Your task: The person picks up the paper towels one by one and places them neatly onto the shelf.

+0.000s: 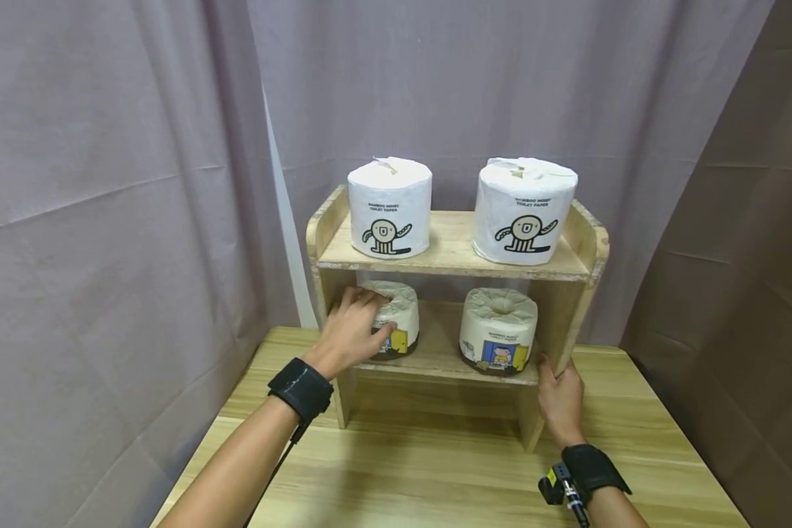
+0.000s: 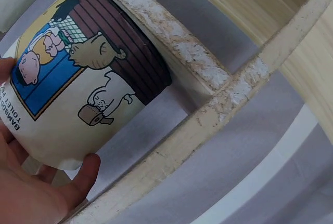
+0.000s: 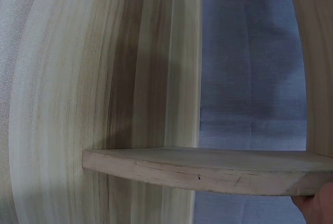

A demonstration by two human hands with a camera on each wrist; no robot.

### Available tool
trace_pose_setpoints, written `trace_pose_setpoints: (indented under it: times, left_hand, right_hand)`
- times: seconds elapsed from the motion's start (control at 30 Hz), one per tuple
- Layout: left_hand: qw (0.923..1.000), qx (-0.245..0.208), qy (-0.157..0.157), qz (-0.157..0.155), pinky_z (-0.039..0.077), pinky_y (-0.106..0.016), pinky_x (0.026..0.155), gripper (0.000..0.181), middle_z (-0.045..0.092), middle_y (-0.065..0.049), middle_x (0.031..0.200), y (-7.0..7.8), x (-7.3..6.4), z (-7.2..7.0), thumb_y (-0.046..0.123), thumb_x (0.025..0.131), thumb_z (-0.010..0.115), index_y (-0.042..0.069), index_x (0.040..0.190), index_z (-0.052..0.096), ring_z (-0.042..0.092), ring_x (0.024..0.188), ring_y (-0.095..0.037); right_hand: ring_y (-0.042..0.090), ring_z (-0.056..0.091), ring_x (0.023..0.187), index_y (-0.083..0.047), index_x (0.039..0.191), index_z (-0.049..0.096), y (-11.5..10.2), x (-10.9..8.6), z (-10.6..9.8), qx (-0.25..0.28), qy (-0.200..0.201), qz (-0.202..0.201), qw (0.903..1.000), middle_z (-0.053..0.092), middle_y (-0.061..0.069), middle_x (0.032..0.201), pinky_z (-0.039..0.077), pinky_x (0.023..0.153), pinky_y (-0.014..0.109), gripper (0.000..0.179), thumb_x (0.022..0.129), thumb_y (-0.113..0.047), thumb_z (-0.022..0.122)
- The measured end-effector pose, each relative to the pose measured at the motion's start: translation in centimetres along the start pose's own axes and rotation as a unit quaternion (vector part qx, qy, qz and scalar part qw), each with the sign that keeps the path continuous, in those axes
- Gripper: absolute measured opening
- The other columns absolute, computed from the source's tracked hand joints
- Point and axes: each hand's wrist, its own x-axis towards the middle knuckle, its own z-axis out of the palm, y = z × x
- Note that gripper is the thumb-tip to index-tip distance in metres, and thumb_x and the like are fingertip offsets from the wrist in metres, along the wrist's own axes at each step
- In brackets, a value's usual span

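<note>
A small two-tier wooden shelf (image 1: 449, 268) stands on the table. My left hand (image 1: 351, 330) grips a wrapped toilet roll (image 1: 404, 317) at the left of the lower tier, its fingers on the roll's top and left side. In the left wrist view, cartoon figures show on this roll's wrapper (image 2: 99, 68), close to the shelf's side panel. My right hand (image 1: 561, 400) holds the front edge of the shelf's right side panel, low down. Only a little of that hand (image 3: 318, 206) shows in the right wrist view, against the wood.
A second cartoon-printed toilet roll (image 1: 499, 334) sits at the right of the lower tier. Two taller white toilet rolls stand on the upper tier, one on the left (image 1: 391, 209) and one on the right (image 1: 524, 211). Grey curtains (image 1: 435, 88) surround the wooden table (image 1: 422, 469).
</note>
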Motion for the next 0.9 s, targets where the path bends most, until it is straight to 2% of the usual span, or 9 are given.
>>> trace_pose_setpoints:
  times: [0.23, 0.4, 0.63, 0.9]
  left_hand:
    - [1.0000, -0.009, 0.003, -0.003, 0.051, -0.059, 0.102, 0.049, 0.063, -0.005, 0.148, 0.1, 0.0, -0.3, 0.040, 0.101, 0.069, 0.015, 0.143, 0.064, 0.048, 0.141, -0.035]
    - [1.0000, 0.005, -0.002, 0.004, 0.052, -0.059, 0.100, 0.049, 0.062, -0.005, 0.148, 0.6, 0.1, -0.4, 0.042, 0.101, 0.068, 0.017, 0.143, 0.064, 0.048, 0.141, -0.036]
    - [0.9991, 0.026, 0.015, 0.029, 0.051, -0.058, 0.099, 0.047, 0.066, -0.005, 0.142, 1.2, 0.0, -0.3, 0.043, 0.102, 0.066, 0.016, 0.140, 0.066, 0.052, 0.136, -0.035]
    - [0.9983, 0.042, 0.023, 0.033, 0.052, -0.055, 0.097, 0.046, 0.068, -0.003, 0.140, 1.6, -0.1, -0.3, 0.044, 0.101, 0.066, 0.016, 0.138, 0.068, 0.054, 0.135, -0.032]
  right_hand:
    - [0.048, 0.060, 0.124, 0.011, 0.134, 0.059, -0.1, 0.0, 0.2, 0.006, -0.001, -0.005, 1.0000, 0.063, 0.037, 0.132, 0.044, 0.100, 0.057, 0.037, 0.107, -0.014, 0.055]
    - [0.046, 0.060, 0.124, 0.010, 0.136, 0.058, 0.1, 0.1, 0.1, -0.002, 0.001, 0.002, 1.0000, 0.063, 0.036, 0.132, 0.044, 0.100, 0.055, 0.038, 0.108, -0.016, 0.054]
    - [0.044, 0.062, 0.121, 0.010, 0.132, 0.060, 0.3, 0.2, 0.1, -0.005, 0.008, 0.006, 0.9999, 0.065, 0.036, 0.130, 0.044, 0.097, 0.053, 0.036, 0.107, -0.015, 0.054]
    - [0.046, 0.062, 0.121, 0.010, 0.135, 0.059, 0.4, 0.3, 0.3, -0.002, 0.004, 0.005, 1.0000, 0.064, 0.037, 0.130, 0.043, 0.094, 0.044, 0.037, 0.107, -0.015, 0.054]
